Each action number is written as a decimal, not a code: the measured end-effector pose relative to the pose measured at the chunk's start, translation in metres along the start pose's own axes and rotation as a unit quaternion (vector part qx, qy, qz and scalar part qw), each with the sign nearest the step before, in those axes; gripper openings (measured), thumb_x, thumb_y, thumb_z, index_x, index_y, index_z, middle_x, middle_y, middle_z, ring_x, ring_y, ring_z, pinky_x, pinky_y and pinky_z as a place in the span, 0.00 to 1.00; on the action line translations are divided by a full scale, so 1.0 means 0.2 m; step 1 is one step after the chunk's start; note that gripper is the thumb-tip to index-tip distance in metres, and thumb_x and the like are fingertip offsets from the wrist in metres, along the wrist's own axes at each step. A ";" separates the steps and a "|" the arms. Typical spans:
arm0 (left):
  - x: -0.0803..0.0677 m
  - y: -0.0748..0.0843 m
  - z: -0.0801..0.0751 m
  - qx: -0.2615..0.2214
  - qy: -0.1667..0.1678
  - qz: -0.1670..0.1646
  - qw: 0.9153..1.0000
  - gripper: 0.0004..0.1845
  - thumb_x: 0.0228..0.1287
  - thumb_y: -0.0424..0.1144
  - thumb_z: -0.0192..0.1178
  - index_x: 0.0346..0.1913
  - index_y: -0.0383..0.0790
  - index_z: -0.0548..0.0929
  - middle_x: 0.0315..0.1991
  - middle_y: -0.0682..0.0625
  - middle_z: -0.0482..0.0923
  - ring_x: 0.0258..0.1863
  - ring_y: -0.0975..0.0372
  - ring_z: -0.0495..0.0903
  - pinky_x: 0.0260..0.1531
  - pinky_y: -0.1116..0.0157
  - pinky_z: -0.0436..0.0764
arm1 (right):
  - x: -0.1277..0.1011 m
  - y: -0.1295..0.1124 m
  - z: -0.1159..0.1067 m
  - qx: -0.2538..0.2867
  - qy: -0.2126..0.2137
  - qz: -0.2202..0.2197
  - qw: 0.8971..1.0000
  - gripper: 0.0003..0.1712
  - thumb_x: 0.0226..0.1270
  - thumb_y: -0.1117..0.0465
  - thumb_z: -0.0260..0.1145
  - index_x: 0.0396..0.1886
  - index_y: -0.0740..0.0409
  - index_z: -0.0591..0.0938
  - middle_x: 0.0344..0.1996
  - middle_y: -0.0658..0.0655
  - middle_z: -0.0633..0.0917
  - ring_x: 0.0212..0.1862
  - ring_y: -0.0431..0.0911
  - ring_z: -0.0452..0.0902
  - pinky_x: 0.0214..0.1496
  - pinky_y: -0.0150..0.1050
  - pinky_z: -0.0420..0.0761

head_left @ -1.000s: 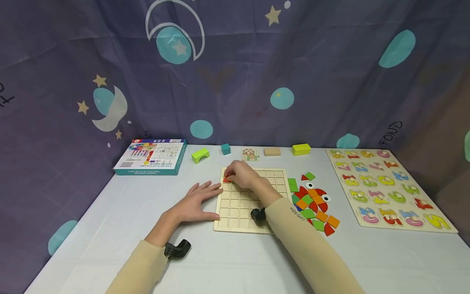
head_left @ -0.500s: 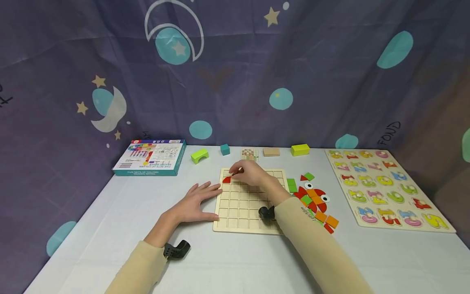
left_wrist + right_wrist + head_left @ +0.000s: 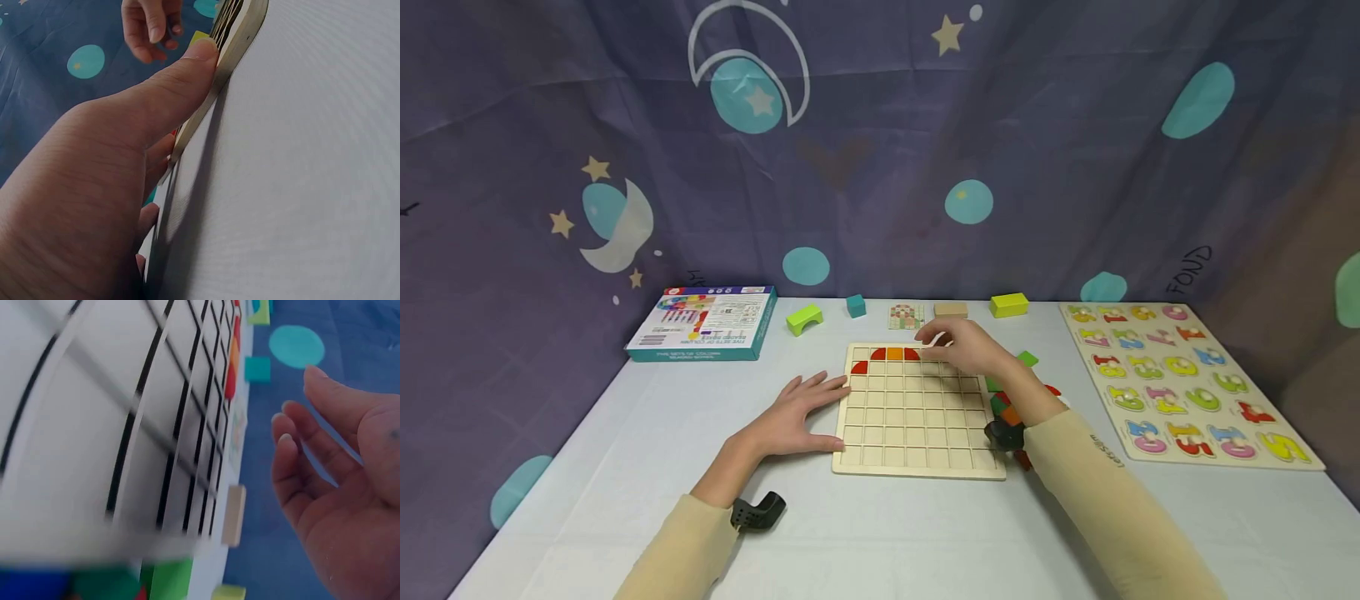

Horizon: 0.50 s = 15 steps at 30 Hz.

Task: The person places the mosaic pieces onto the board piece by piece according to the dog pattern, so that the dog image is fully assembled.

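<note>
A wooden grid board point(image 3: 917, 435) lies flat on the white table. In its top row, two red quarter-round tiles point(image 3: 878, 355) flank an orange square tile point(image 3: 895, 354). Another red quarter-round tile point(image 3: 859, 367) sits in the leftmost cell of the second row. My left hand point(image 3: 786, 419) is spread along the board's left edge, its thumb point(image 3: 181, 75) touching the rim. Above the board's far right part hovers my right hand point(image 3: 972, 347); its fingers point(image 3: 294, 469) are loosely bent, with nothing between them in the right wrist view.
Loose coloured tiles point(image 3: 997, 406) lie right of the board, partly hidden by the right forearm. Behind it stand a green arch block point(image 3: 805, 318), teal cube point(image 3: 856, 306), pattern card point(image 3: 907, 317), wooden block point(image 3: 951, 310) and yellow block point(image 3: 1009, 305). A box point(image 3: 700, 329) is left; a number puzzle point(image 3: 1161, 383), right.
The right hand has moved right from the board's far left corner and its fingers have loosened. Red and orange tiles it had covered in the top row now show. The left hand stays put.
</note>
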<state>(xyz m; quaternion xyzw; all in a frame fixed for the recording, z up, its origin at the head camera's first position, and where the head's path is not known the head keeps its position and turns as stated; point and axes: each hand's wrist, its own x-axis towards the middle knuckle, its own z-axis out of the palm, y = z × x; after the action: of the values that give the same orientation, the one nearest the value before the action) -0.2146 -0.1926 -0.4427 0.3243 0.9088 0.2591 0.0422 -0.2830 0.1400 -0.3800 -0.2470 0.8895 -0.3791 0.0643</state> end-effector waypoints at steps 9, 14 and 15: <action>0.00 0.00 0.00 0.002 0.002 0.002 1.000 0.46 0.56 0.62 0.71 0.74 0.46 0.71 0.77 0.51 0.60 0.78 0.48 0.49 0.74 0.42 0.40 | -0.14 0.13 -0.12 -0.019 0.004 0.049 0.999 0.15 0.71 0.63 0.68 0.54 0.64 0.83 0.46 0.60 0.83 0.48 0.56 0.79 0.49 0.46 0.82; 0.00 0.00 0.00 0.001 0.001 0.000 1.000 0.46 0.56 0.62 0.71 0.74 0.46 0.71 0.77 0.51 0.60 0.78 0.48 0.49 0.74 0.42 0.40 | -0.19 0.23 -0.15 -0.037 -0.002 0.077 0.996 0.16 0.71 0.63 0.68 0.54 0.66 0.82 0.45 0.60 0.83 0.45 0.54 0.79 0.46 0.42 0.82; 0.00 0.01 0.00 0.001 0.001 0.000 1.000 0.46 0.56 0.62 0.71 0.74 0.46 0.71 0.77 0.51 0.60 0.78 0.49 0.49 0.74 0.42 0.40 | -0.20 0.24 -0.16 -0.039 -0.003 0.080 0.996 0.16 0.70 0.63 0.68 0.54 0.66 0.82 0.45 0.60 0.83 0.45 0.53 0.79 0.46 0.42 0.81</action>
<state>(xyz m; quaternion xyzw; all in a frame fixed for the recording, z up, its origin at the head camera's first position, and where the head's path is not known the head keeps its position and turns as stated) -0.2136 -0.1926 -0.4418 0.3241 0.9092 0.2582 0.0406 -0.2759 0.2088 -0.3947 -0.1780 0.9205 -0.3366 0.0872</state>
